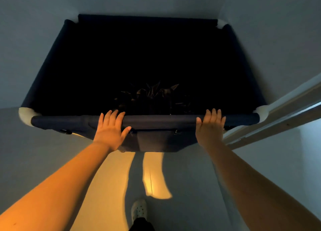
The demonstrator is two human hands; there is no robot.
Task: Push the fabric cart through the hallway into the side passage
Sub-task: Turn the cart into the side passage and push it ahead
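Left hand (111,129), right hand (210,126) flat, fingers spread, on fabric cart (52,60) near rail; crumpled dark material (152,95) inside (dim).

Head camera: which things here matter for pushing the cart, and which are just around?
Part of the job:
- fabric cart, dark, with pale corner joints
- left hand and right hand, flat on its near rail

Just around:
- dark crumpled material inside the cart
- door frame on the right
- shoe below
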